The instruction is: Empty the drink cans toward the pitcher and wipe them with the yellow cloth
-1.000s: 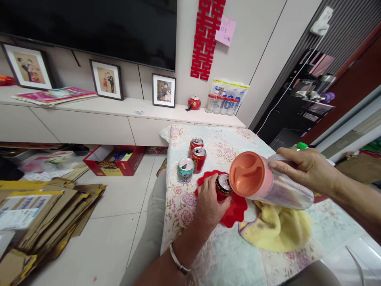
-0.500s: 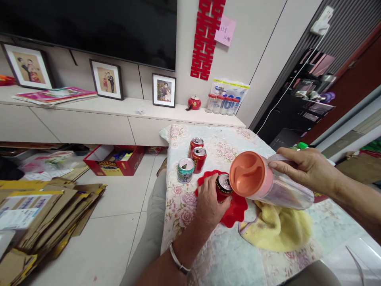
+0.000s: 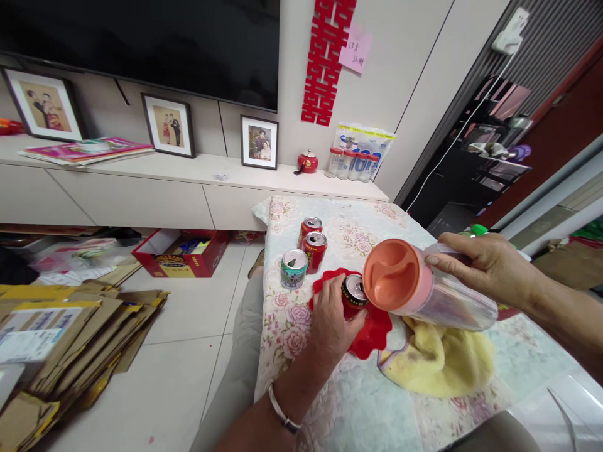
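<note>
My left hand [image 3: 331,324] is wrapped round a red drink can [image 3: 354,292] that stands upright on a red scalloped plate [image 3: 374,331]. My right hand [image 3: 485,265] grips a clear plastic jug [image 3: 445,301] by its handle and holds it tipped over, almost on its side. The jug's orange lid [image 3: 393,275] faces the can and hangs just above and to the right of the can's open top.
Two red cans [image 3: 312,243] and a green can [image 3: 293,269] stand behind the plate on the floral tablecloth [image 3: 358,402]. A yellow towel [image 3: 440,361] lies under the jug. Flattened cardboard [image 3: 56,342] is piled on the floor at left. A TV shelf [image 3: 188,169] runs along the wall.
</note>
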The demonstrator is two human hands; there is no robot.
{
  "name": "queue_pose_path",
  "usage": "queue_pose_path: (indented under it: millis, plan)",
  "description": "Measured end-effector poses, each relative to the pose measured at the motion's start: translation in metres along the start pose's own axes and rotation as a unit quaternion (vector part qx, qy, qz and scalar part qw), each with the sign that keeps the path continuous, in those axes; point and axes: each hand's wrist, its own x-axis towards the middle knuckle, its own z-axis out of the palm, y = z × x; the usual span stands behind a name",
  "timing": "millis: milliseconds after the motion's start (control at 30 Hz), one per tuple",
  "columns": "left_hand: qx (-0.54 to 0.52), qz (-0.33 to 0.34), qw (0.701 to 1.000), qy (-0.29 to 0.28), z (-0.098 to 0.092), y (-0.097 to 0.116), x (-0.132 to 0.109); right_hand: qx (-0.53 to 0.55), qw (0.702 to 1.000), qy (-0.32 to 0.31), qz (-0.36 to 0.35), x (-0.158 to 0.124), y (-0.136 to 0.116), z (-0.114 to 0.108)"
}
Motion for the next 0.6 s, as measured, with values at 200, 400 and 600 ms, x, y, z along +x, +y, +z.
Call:
queue_pose_path:
  millis: [200,400,600]
  plan:
    - [0.002,-0.004,1.0,0.0,0.0,0.001,0.0,0.002,0.999,-0.017,0.039,0.002,-0.009,-0.005]
    - [0.002,0.005,1.0,0.002,0.0,-0.001,0.0,0.01,0.998,-0.03,0.052,0.003,-0.016,-0.009]
    - [0.002,0.011,1.0,0.003,-0.001,-0.001,0.0,0.015,0.997,-0.038,0.06,0.004,-0.019,-0.011]
